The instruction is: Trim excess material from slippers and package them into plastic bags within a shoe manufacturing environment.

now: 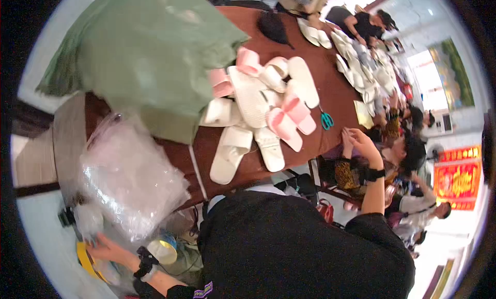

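Observation:
My left hand point(114, 250) is low at the far left, its fingers curled against a yellow-edged roll of tape point(89, 262). Blur softens the fingertips there. Beside it sits a big bundle of clear plastic bags point(132, 177), and a second tape roll point(163, 250) lies to its right. My right hand point(365, 144) is raised at the table's right edge, fingers loosely bent and apart, with nothing visible in them. Turquoise-handled scissors point(326, 120) lie on the table just left of it. White slippers point(250, 97) and pink slippers point(284, 127) are heaped mid-table.
A large green sack point(150, 61) covers the left of the brown table point(330, 77). A black item point(275, 28) lies at the back. More white slippers point(361, 66) line the right side, where several people sit or lean. A yellow paper point(363, 114) lies near the edge.

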### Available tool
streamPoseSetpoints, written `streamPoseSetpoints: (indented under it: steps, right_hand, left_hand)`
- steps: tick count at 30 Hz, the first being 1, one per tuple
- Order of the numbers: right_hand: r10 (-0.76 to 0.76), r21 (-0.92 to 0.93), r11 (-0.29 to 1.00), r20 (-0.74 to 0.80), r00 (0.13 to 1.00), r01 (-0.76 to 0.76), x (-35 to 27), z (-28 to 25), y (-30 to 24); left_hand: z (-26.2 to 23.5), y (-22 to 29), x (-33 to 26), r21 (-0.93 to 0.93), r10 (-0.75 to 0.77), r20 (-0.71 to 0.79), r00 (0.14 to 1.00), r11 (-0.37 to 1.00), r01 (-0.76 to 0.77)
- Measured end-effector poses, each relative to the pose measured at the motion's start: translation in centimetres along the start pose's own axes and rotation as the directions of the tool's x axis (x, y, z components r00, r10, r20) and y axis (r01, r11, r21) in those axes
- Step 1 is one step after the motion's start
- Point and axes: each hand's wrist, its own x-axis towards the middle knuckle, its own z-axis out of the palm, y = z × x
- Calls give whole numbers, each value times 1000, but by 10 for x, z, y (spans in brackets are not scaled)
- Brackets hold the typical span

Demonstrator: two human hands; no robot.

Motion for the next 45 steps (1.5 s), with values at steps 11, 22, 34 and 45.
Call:
streamPoseSetpoints:
  steps: [11, 22, 34, 45]
  right_hand:
    - [-135, 68, 981, -427, 894, 181, 149, 122, 189]
    - [-72, -156, 988, -395, 916, 11, 206, 139, 191]
    - [233, -118, 951, -331, 914, -285, 164, 146, 205]
    - [-783, 906, 337, 421, 458, -258, 58, 157, 35]
  left_hand:
    - [155, 399, -183, -667, 654, 744, 137, 720, 188]
    - [206, 504, -358, -536, 597, 801, -48, 680, -500]
    - [159, 489, -236, -719, 721, 688, -77, 664, -208]
    - [162, 428, -172, -746, 746, 664, -52, 658, -101]
